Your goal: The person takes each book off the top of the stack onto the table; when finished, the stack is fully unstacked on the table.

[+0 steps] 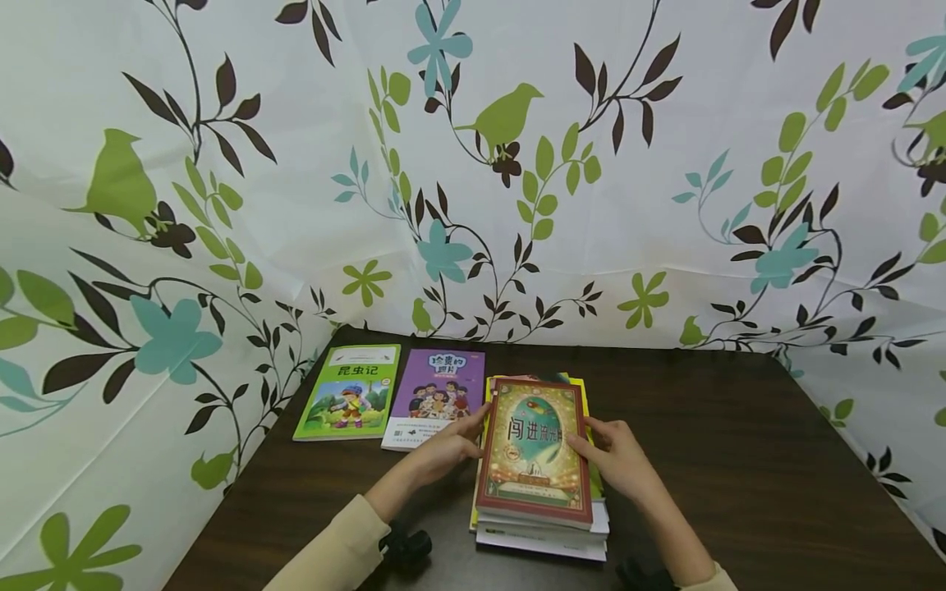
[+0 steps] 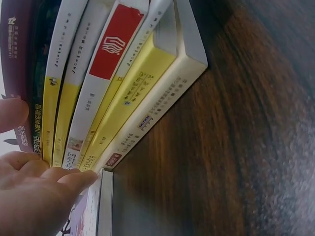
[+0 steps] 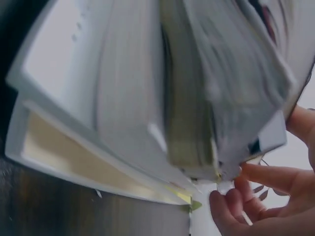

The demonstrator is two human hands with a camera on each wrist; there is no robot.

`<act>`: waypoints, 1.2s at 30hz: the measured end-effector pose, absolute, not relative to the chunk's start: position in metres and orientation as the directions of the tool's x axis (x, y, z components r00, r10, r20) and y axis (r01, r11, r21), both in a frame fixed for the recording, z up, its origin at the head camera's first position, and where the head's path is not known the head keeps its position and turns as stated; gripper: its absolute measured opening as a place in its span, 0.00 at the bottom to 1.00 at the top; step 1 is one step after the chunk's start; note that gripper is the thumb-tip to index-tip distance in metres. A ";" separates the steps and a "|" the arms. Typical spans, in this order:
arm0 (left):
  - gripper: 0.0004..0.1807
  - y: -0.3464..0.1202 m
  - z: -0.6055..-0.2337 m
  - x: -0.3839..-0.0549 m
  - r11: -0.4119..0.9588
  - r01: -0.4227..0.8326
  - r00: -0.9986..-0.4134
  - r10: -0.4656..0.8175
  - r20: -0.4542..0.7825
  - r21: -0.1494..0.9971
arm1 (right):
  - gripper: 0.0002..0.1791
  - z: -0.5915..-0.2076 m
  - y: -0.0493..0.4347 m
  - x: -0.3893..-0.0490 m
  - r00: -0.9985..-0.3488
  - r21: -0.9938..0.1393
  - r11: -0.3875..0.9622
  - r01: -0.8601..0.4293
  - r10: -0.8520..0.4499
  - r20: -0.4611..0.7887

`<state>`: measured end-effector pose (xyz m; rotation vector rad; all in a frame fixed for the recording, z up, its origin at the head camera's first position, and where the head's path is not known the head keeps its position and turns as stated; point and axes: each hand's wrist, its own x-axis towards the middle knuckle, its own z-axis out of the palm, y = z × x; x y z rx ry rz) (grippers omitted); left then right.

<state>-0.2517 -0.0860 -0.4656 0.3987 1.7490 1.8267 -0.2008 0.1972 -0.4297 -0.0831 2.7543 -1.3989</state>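
Note:
A stack of books (image 1: 535,540) stands on the table, topped by a red-bordered book (image 1: 535,492) with a green oval on its cover. At the stack's left side, the fingers of my left hand (image 1: 449,443) lie fairly straight against the spines (image 2: 113,98), its thumb near the top book's spine. My right hand (image 1: 621,461) is at the opposite side. Its thumb overlaps the top cover's right edge, and the index fingertip touches the stack's side at a far corner. In the right wrist view, the page edges (image 3: 130,73) are blurred and slightly fanned.
A green book (image 1: 351,398) and a purple book (image 1: 436,390) lie flat side by side, left of the stack. Dark wood-grain tabletop (image 1: 739,460) stretches to the right. A patterned curtain (image 1: 296,164) hangs behind and along the sides.

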 end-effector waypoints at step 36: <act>0.48 -0.087 -0.467 -0.245 0.117 -0.114 -0.812 0.562 -0.160 0.987 | 0.23 -0.426 0.198 -0.207 -0.987 -0.935 0.321 0.150 0.104 -0.123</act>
